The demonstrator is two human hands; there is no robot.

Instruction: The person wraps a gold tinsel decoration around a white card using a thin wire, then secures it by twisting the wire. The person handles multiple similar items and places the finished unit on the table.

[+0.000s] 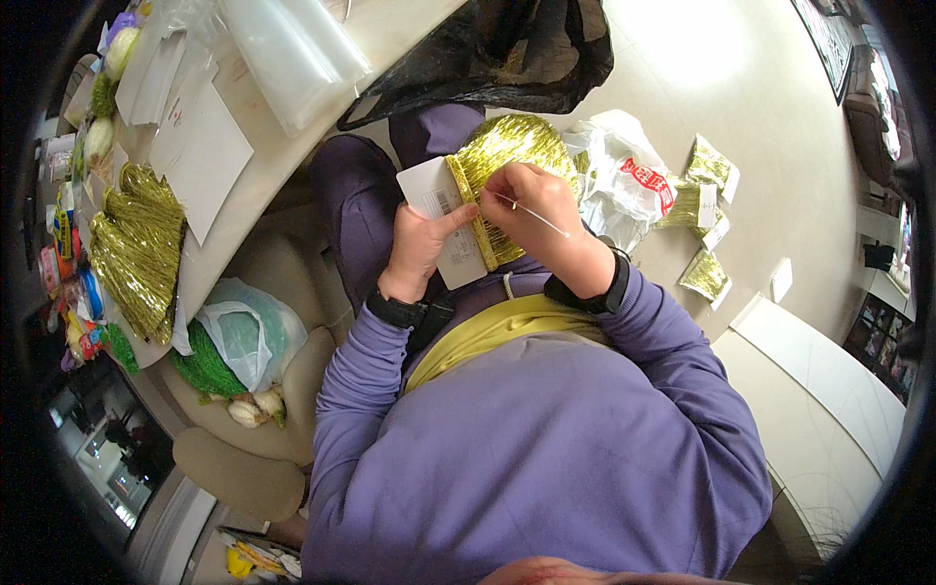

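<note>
A gold tinsel fringe [515,146] lies bunched over my lap, its braided band [472,208] running across a white card [431,189] that bears a barcode and small print. My left hand [420,245] grips the card and the band, thumb on top. Over the fringe, my right hand [537,205] pinches a thin white plastic tie [541,219] between thumb and fingers, close to the band. One end of the tie sticks out toward my right wrist. Whether its other end passes through the card is hidden by my fingers.
Left, a table [292,157] carries clear plastic bags [292,66], white cards [201,153] and gold fringes [139,252]. A black plastic bag [512,58] hangs ahead. On the floor at right lie a white carrier bag [621,175] and several carded tinsel packs [706,278]. A bag of green material [248,336] rests on a chair.
</note>
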